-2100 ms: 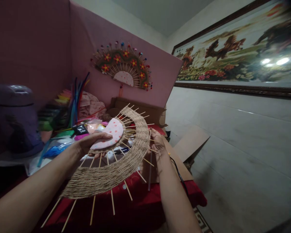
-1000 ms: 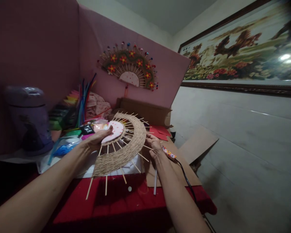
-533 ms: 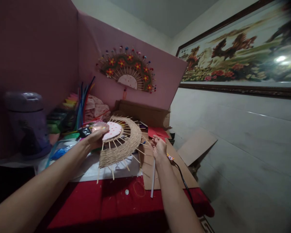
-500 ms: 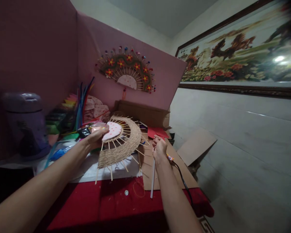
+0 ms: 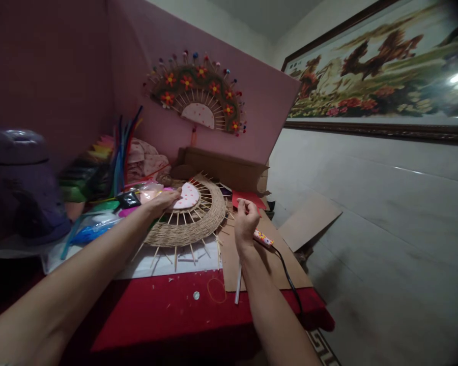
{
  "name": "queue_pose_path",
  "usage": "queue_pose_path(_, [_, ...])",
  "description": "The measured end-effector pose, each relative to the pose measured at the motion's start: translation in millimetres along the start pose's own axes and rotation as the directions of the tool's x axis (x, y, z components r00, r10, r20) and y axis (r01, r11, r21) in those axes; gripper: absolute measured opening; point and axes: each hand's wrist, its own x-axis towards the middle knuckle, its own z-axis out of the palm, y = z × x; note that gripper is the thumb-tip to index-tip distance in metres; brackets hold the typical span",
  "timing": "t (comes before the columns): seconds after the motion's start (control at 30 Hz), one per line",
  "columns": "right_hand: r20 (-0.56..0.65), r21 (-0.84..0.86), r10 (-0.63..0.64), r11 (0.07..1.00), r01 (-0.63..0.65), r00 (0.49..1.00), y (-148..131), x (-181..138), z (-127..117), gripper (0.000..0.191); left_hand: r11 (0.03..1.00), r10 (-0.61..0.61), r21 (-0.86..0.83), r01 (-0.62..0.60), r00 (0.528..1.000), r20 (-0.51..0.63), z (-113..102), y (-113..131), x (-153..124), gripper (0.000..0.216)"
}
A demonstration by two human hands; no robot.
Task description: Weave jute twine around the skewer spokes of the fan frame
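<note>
A half-round fan of wooden skewers woven with jute twine (image 5: 193, 223) lies nearly flat over the table, with a pink dotted half-disc (image 5: 187, 196) at its hub. My left hand (image 5: 160, 201) grips the fan at that hub, thumb on the pink piece. My right hand (image 5: 245, 219) is a closed fist beside the fan's right rim, pinching something thin that I cannot make out. Just right of that hand lies a dotted glue gun (image 5: 262, 238) with a black cord.
A finished flowered fan (image 5: 198, 99) hangs on the pink board. Pipe cleaners (image 5: 120, 147), bags and a purple jar (image 5: 17, 183) crowd the left. A cardboard sheet (image 5: 269, 259), a white stick (image 5: 237, 283) and a red tablecloth (image 5: 156, 315) lie in front.
The fan has come down from a raised tilt to nearly flat on the table. My right hand let go of its rim and closed into a fist beside it.
</note>
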Motion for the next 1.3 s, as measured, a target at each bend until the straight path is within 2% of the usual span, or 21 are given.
queue_pose_path(0.1, [0.07,-0.016,-0.054,0.998,0.056,0.996,-2.0,-5.2,2.0,0.023,0.948,0.109,0.312,-0.067,0.987,-0.119,1.5,-2.7,5.1,0.038])
queue_pose_path(0.17, [0.103,-0.032,-0.089,0.995,0.093,0.991,-3.8,-7.9,2.4,0.023,0.897,0.153,0.433,-0.087,0.981,-0.121,0.9,-1.8,5.6,0.04])
queue_pose_path(0.33, [0.183,-0.051,-0.215,0.972,0.227,0.959,-7.0,-12.9,3.3,0.022,0.812,0.186,0.572,-0.118,0.981,-0.062,-3.7,8.5,-3.6,0.035])
queue_pose_path(0.43, [0.241,-0.06,-0.253,0.96,0.274,0.937,-6.4,-15.9,4.9,0.021,0.757,0.231,0.637,-0.147,0.972,-0.05,-5.7,13.0,-14.9,0.022])
queue_pose_path(0.5, [0.274,-0.065,-0.267,0.953,0.295,0.924,-5.9,-18.5,6.1,0.02,0.703,0.312,0.681,-0.207,0.949,-0.034,-5.6,13.3,-26.4,0.011])
queue_pose_path(0.6, [0.319,-0.071,-0.301,0.938,0.339,0.899,-6.7,-23.4,7.6,0.019,0.578,0.462,0.751,-0.32,0.887,0.022,-2.3,9.9,-53.1,0.016])
queue_pose_path(0.7, [0.371,-0.05,-0.346,0.919,0.39,0.862,-10.5,-28.4,8.2,0.018,0.531,0.5,0.743,-0.408,0.859,0.115,2.2,3.5,-86.3,0.019])
queue_pose_path(0.77, [0.415,-0.023,-0.375,0.906,0.422,0.829,-13.9,-31.2,7.9,0.016,0.56,0.493,0.705,-0.436,0.859,0.14,3.1,-1.7,-103.9,0.011])
queue_pose_path(0.83, [0.468,0.002,-0.397,0.894,0.449,0.789,-16.8,-33.7,7.2,0.016,0.632,0.432,0.657,-0.411,0.891,0.142,1.2,-7.0,-112.6,0.008])
queue_pose_path(0.9, [0.516,0.015,-0.41,0.882,0.471,0.752,-18.5,-35.7,6.6,0.018,0.706,0.352,0.59,-0.392,0.917,0.188,-2.9,-11.7,-112.5,0.008])
queue_pose_path(1.0, [0.558,0.023,-0.425,0.867,0.498,0.713,-17.9,-37.9,6.6,0.02,0.751,0.282,0.531,-0.391,0.918,0.277,-9.4,-15.8,-105.9,0.005])
queue_pose_path(1.13, [0.572,0.005,-0.428,0.855,0.519,0.7,-13.5,-38.6,7.8,0.019,0.698,0.247,0.578,-0.422,0.9,0.358,-11.5,-14.5,-105.1,0.006])
queue_pose_path(1.3, [0.562,-0.014,-0.423,0.855,0.519,0.711,-11.1,-38.2,8.9,0.018,0.533,0.297,0.662,-0.527,0.849,0.437,-10.4,-14.2,-107.8,0.006])
